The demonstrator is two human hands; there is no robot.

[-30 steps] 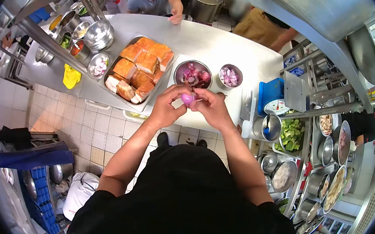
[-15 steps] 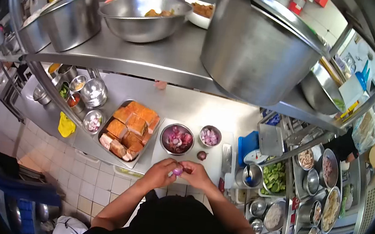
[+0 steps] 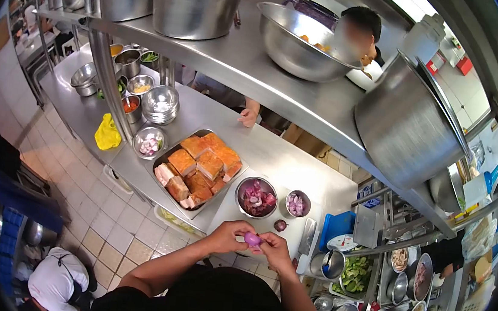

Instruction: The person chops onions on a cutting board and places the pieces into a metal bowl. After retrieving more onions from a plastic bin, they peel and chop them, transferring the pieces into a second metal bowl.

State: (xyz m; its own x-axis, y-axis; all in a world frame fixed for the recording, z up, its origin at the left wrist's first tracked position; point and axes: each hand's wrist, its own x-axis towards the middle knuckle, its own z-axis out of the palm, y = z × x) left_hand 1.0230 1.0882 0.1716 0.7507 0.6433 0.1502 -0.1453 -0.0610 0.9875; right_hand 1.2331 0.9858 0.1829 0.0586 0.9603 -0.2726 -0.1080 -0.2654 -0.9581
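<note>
At the near edge of a steel counter in a busy kitchen, a person holds a small red onion between both hands. The fingertips of the left hand and the right hand pinch it from either side, the fingers curled close around it. It sits clear of the surface, just above the counter's front edge. Its skin looks pale and glossy, which suggests the peeling of this one is well along, though the far side is hidden.

Just beyond the hands, a large bowl holds a heap of purple onion pieces, and a smaller bowl beside it, toward the right edge, is partly filled with paler ones. That points to a good share of the work already done. One darker onion, apparently with its skin on, lies between the bowls and the hands and looks to be what remains. A knife rests just to its right.

Toward the left edge sits a tray of cooked meat slabs. At the far edge, a co-worker's hand rests on the counter.
</note>
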